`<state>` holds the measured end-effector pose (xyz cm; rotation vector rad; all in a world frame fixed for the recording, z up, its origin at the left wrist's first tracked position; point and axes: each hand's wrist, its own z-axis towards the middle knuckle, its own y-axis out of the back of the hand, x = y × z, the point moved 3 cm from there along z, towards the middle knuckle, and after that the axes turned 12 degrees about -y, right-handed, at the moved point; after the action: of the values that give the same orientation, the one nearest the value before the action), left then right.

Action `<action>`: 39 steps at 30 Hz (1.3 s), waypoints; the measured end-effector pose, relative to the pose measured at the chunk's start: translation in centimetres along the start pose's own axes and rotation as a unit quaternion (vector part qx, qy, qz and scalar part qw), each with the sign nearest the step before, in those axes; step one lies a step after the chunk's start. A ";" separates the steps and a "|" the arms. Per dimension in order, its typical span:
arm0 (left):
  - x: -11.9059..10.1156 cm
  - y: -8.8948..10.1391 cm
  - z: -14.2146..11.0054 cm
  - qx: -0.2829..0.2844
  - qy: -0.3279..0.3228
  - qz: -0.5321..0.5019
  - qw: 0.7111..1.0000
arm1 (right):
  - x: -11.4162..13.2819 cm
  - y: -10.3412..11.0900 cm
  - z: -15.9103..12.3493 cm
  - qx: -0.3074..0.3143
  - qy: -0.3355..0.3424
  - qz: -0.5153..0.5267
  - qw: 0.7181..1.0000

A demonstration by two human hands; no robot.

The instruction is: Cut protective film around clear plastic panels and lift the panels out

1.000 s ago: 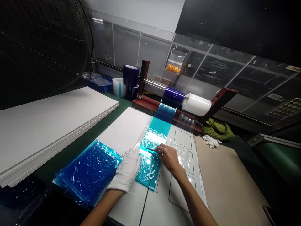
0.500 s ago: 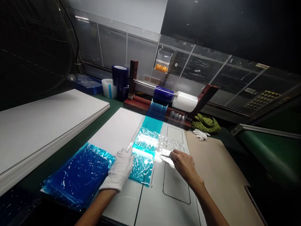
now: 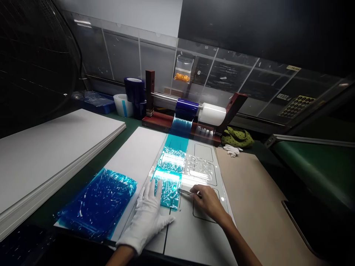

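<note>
A strip of glossy blue film [image 3: 169, 190] runs down from a dark blue roll [image 3: 187, 109] onto a white board marked with black lines [image 3: 199, 236]. My left hand [image 3: 146, 218], in a white glove, lies with fingers spread beside the strip's left edge, its fingertips at the film. Bare, my right hand [image 3: 206, 201] pinches a thin pointed metal tool [image 3: 186, 192]; I cannot tell whether it is a knife or tweezers. Its tip reaches the strip's right edge. To the left, a stack of cut blue film pieces [image 3: 97, 203] rests on white sheet.
A wooden stand [image 3: 156, 121] holds the blue roll and a clear-white roll [image 3: 212, 113] on a metal rod. Spare rolls [image 3: 134, 90] stand behind left. A thick white sheet stack [image 3: 55, 147] is at left, brown board [image 3: 244, 184] at right, near a green cloth pouch [image 3: 237, 137].
My left hand has slid nearer and its fingers have spread flat. My right hand has moved nearer along the strip, bringing the tool's tip to the film's edge. The view has shifted slightly.
</note>
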<state>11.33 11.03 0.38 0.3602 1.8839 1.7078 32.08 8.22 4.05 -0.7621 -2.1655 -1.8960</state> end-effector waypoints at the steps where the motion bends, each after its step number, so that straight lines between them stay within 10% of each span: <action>1: 0.0 0.1 0.1 -0.013 -0.002 0.010 1.000 | 0.0 0.2 -0.1 0.004 0.000 0.011 1.000; 7: -0.3 -0.5 0.5 -0.085 0.005 0.084 0.993 | -0.9 0.6 -1.5 0.067 -0.047 0.164 0.983; 15: -3.2 -2.5 -3.9 -0.175 -0.002 0.129 0.976 | -3.3 -4.5 -7.7 0.270 -0.168 0.389 0.865; 20: -3.3 -2.6 -5.3 -0.250 -0.002 0.107 0.962 | -6.3 -3.9 -11.4 0.203 -0.252 0.389 0.863; 26: -6.6 -4.8 -6.4 -0.275 -0.036 0.044 0.960 | -2.0 -5.8 -10.1 0.107 -0.262 0.528 0.801; 30: -6.6 -3.0 -8.7 -0.271 -0.037 -0.144 0.951 | 0.2 -6.5 -9.7 0.104 -0.222 0.583 0.775; 32: -5.1 -1.4 -9.5 -0.253 0.052 -0.345 0.902 | 0.7 -5.9 -10.1 0.109 -0.207 0.584 0.777; 36: -2.0 1.4 -9.8 -0.185 0.238 -0.664 0.684 | 2.3 -4.4 -11.1 0.150 -0.159 0.576 0.788; 39: 2.0 4.6 -9.5 -0.226 0.288 -0.661 0.655 | 2.9 -3.6 -11.0 0.129 -0.140 0.566 0.802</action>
<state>3.54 4.97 4.63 -1.5546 1.2122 1.0663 25.58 -1.85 4.17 -1.7893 -1.3694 -0.8609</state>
